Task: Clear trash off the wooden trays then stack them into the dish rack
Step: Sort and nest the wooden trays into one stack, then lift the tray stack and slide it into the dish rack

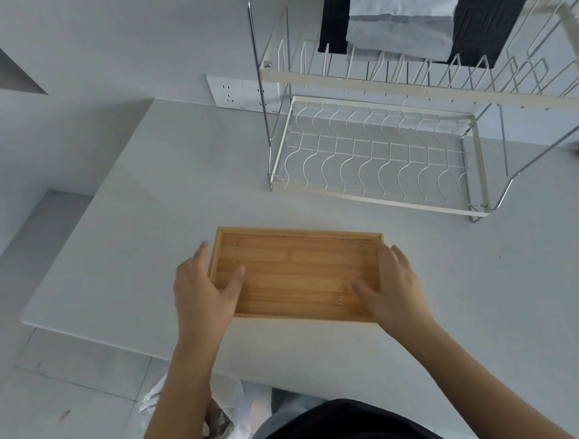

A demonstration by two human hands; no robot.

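A rectangular wooden tray (297, 272) lies flat on the white counter in front of me, with nothing on it. My left hand (201, 289) grips its left short edge, thumb inside the tray and fingers along the outer rim. My right hand (392, 286) grips the right short edge the same way. The two-tier wire dish rack (375, 159) stands behind the tray to the right, and I see nothing in its lower basket.
Folded white and dark cloths (405, 18) lie on the rack's upper tier. A wall socket (233, 92) sits behind the rack's left side. The counter's front edge (87, 334) runs at lower left. A white plastic bag (223, 411) sits on the floor below it.
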